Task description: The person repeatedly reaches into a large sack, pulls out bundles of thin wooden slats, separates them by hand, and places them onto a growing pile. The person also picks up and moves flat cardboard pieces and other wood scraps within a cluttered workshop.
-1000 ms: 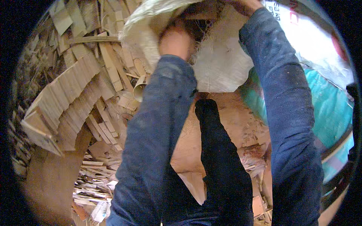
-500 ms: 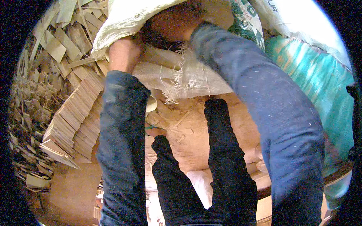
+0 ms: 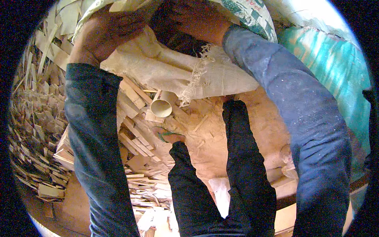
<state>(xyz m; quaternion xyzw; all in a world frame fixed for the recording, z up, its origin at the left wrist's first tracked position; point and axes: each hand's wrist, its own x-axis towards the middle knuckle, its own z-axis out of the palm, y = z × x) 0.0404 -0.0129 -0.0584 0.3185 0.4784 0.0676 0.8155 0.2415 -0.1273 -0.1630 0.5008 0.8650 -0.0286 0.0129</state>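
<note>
A pale woven sack (image 3: 158,67) with a frayed seam hangs in front of me, its mouth spread around both my hands. My left hand (image 3: 106,35) is inside the rim on the left, its shadowed fingers stretched toward the middle. A flat wood piece (image 3: 123,5) lies just beyond these fingers. My right hand (image 3: 201,21) reaches into the mouth from the right. Deep shadow hides its fingertips and anything they may hold. Dark folds fill the gap between the two hands.
Thin wood offcuts (image 3: 35,102) are heaped along the left. A pale hollow tube (image 3: 161,107) stands on the brown floor (image 3: 205,146), near a foot in a green sandal (image 3: 167,135). At right are a teal sheet (image 3: 323,75) and a white sack (image 3: 312,15).
My left hand has moved left and up along the sack, pulling the mouth wider. My right hand has shifted slightly right. The tube and more offcuts beneath the sack have come into view.
</note>
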